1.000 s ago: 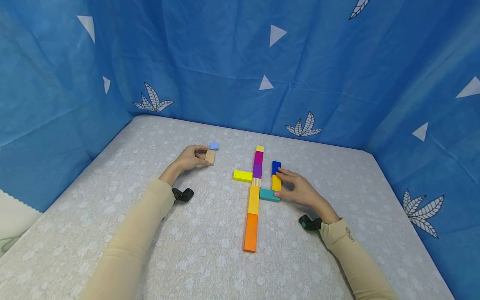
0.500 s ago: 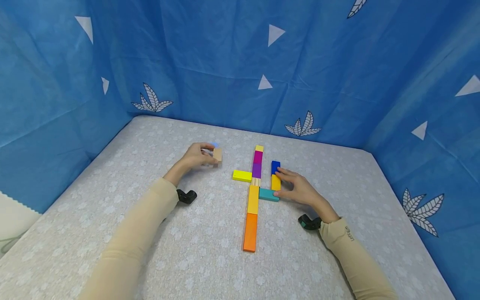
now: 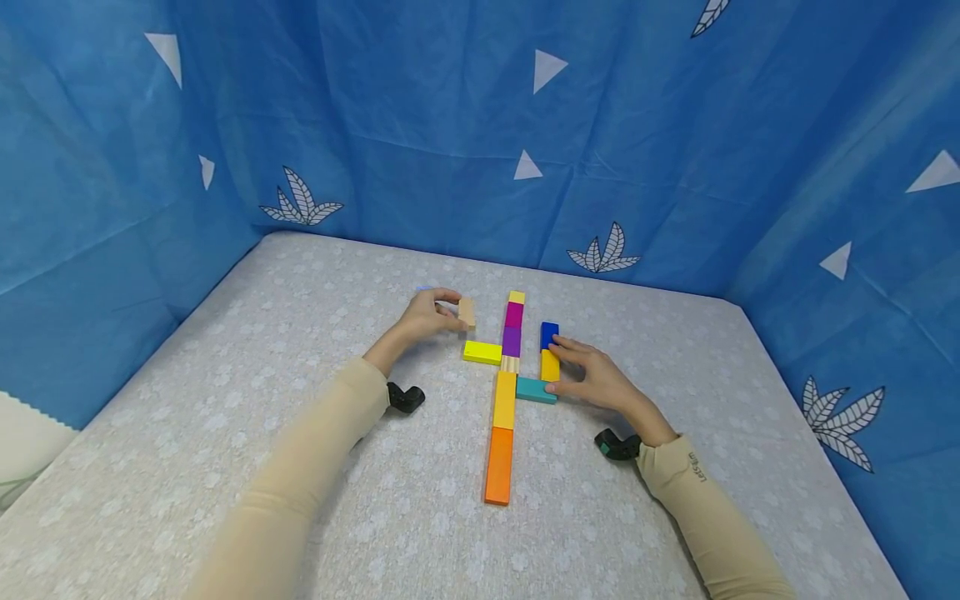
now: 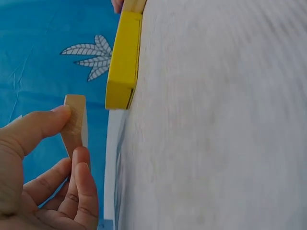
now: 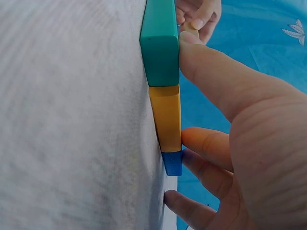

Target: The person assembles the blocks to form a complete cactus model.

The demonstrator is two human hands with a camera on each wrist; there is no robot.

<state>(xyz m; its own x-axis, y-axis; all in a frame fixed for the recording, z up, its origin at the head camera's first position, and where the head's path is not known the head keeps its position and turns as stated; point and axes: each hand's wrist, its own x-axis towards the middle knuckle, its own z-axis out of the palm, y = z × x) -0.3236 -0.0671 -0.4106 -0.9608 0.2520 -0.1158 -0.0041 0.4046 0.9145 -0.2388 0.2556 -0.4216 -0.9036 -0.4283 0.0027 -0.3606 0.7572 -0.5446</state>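
In the head view my left hand pinches a plain wooden block between thumb and fingertips. The left wrist view shows this block held off the tabletop, with the bright yellow block beyond it. My right hand rests on several flat-lying blocks. Its thumb touches the teal block, while other fingertips touch the amber block and the dark blue block. These fingers are relaxed and not curled round anything. Teal abuts the central column; amber and dark blue lie end to end behind it.
The column runs from an orange block through a long yellow block, a striped wood piece, a purple block and a magenta block to a pale yellow block. A light blue block is mostly hidden behind my left hand.
My left hand has lifted the wooden block from beside the light blue block and carried it right, close to the column. My right hand stays in place on its blocks.
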